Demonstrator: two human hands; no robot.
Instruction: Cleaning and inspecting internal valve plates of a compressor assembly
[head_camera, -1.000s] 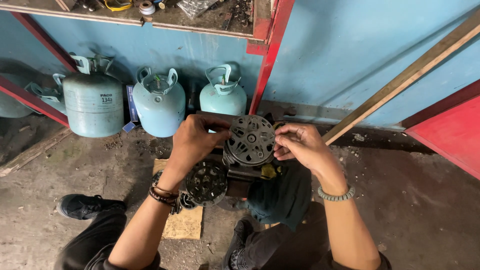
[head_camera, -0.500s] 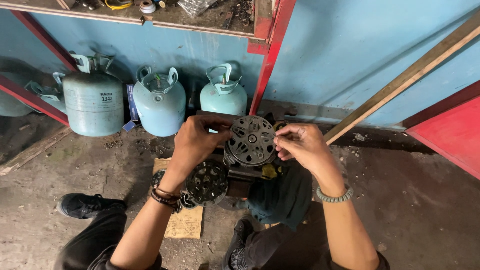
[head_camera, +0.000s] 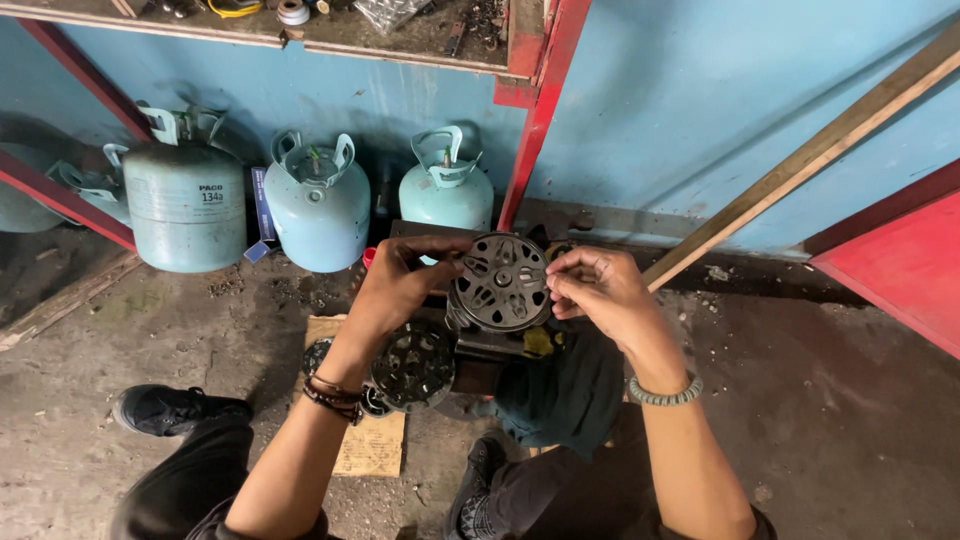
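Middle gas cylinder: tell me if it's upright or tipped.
Upright. The middle cylinder stands on the floor against the blue wall, handle and valve on top.

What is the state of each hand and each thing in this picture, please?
left hand: grips the left edge of the round slotted metal disc
right hand: fingertips pinch the disc's right edge
round slotted metal disc: held up, face to the camera
second dark disc: lower, not held
three gas cylinders: upright by the blue wall
cardboard piece: flat on the floor

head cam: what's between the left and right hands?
In the head view, the round slotted metal disc sits between the left hand and the right hand; both touch its rim.
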